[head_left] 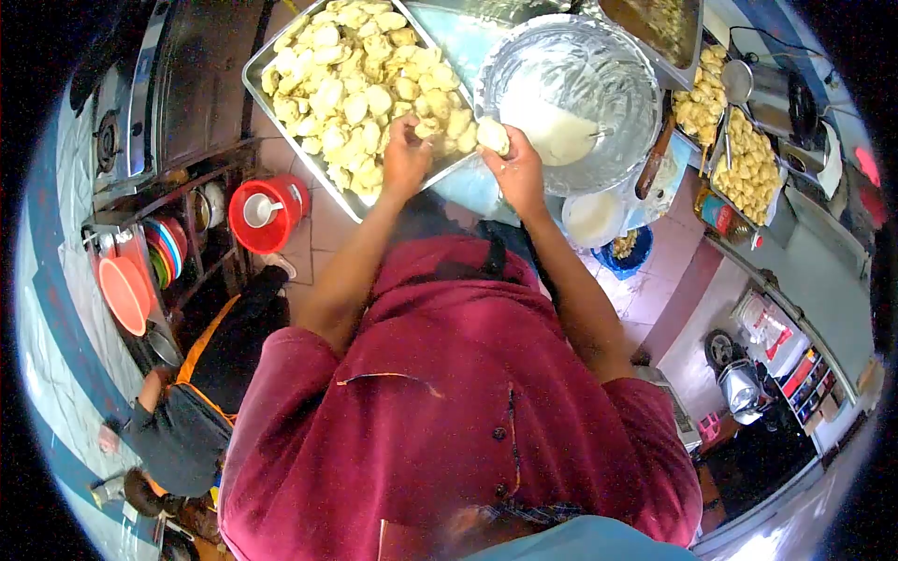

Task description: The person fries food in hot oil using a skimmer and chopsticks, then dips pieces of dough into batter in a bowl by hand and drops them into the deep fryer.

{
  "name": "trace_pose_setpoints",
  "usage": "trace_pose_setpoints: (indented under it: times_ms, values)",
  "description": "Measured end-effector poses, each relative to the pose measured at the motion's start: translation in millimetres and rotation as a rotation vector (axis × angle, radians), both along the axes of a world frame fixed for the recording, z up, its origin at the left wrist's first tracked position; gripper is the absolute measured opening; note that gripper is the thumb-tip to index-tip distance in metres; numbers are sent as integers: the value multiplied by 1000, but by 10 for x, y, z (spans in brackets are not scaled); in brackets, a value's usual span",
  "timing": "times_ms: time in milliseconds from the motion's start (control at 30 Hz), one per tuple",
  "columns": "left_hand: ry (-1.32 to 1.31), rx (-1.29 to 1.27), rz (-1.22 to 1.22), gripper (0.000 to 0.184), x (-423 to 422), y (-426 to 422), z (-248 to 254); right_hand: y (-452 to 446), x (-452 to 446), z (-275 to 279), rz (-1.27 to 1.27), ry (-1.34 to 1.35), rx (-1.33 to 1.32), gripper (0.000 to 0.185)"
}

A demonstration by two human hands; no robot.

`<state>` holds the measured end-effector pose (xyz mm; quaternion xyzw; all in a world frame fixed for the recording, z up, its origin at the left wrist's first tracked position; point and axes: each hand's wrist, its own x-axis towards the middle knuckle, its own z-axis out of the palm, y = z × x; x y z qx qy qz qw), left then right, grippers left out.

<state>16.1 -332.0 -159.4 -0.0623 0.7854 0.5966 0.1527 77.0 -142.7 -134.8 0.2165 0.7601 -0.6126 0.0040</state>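
Note:
My right hand [519,171] pinches a flattish, pale yellow dumpling-like piece [493,136] between the tray and the bowl. At the tray's near right side, my left hand [408,161] has its fingers curled round another pale yellow piece [427,128]. The metal tray [348,208] is heaped with many similar pieces [355,98]. Just right of my right hand stands a wide bowl [645,140]. White batter [552,126] pools in it and is smeared up its inner wall. What fills the pieces cannot be seen.
Further pieces lie on trays [748,168] at the right, near a metal container [697,56]. A white tub [594,220] and a blue bucket [624,266] sit below the bowl. A red bucket [297,210] stands left. Another person [187,435] is at lower left.

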Motion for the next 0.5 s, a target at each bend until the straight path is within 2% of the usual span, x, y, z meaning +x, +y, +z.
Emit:
trace_pose_setpoints:
  times_ms: [133,233,267,367,500]
  values:
    - [-167,646,41,36,-39,-143,79,25,-20,90,38,-28,-176,49]
    - [-290,788,37,36,-75,-116,417,-3,-87,307,68,-86,-247,47]
    - [-329,829,-31,43,-96,-152,445,-5,-112,382,76,-91,-274,47]
    - [-400,1012,12,48,-130,-110,670,-24,-162,549,88,-101,-330,44]
    - [-424,1139,-39,61,-156,-122,712,-20,-201,580,103,-64,-342,42]
